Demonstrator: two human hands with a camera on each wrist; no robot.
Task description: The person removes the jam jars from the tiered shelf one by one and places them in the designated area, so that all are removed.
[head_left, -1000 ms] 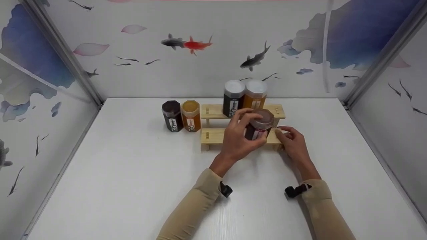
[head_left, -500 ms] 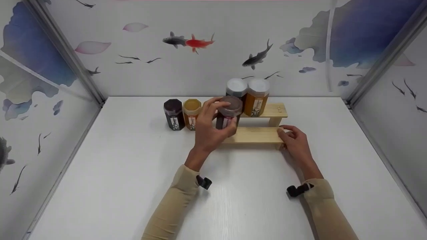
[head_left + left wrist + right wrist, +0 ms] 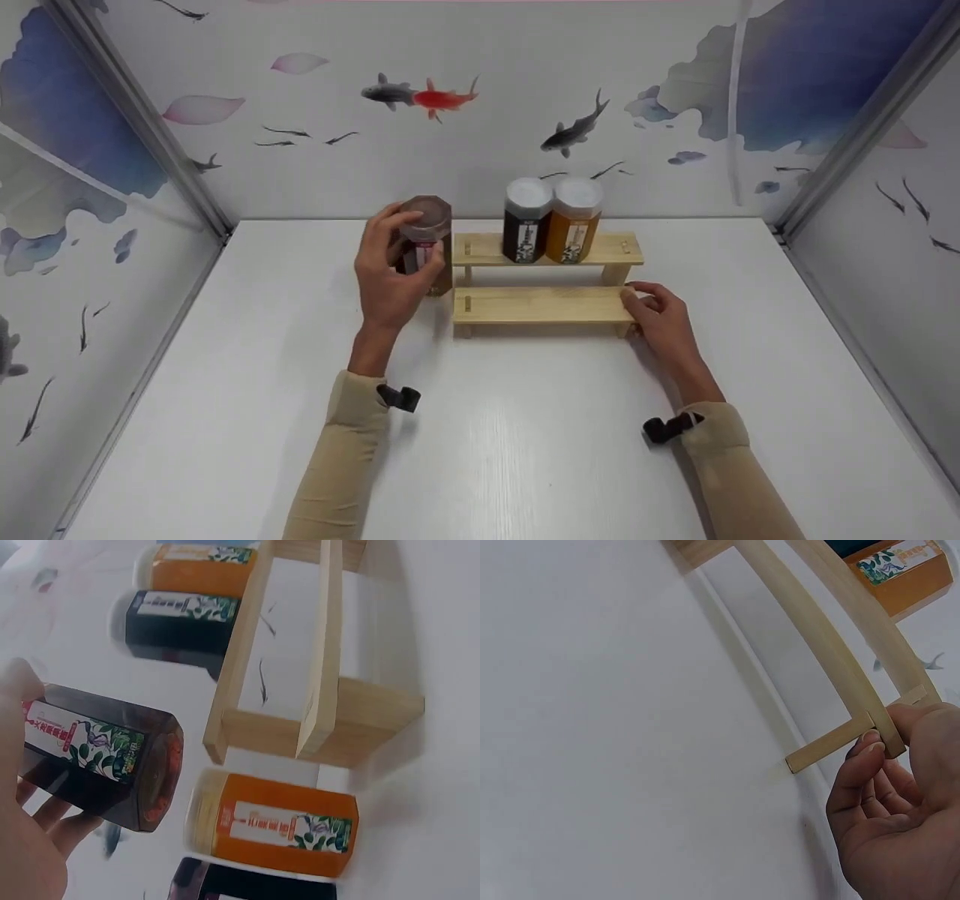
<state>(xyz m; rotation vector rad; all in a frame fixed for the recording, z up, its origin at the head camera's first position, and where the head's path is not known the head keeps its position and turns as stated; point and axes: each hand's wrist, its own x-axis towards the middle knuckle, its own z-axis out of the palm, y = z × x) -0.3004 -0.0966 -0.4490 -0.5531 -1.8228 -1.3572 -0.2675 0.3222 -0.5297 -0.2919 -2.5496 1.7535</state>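
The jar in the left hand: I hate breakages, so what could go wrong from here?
The held jar is up off the table, gripped by the left hand alone, so a slip could drop it. In the left wrist view the standing amber jar is close by, so lowering the held jar might knock it. The right hand pinches the end of the lower shelf; a tug there could unsettle the upper-shelf dark jar and upper-shelf amber jar.
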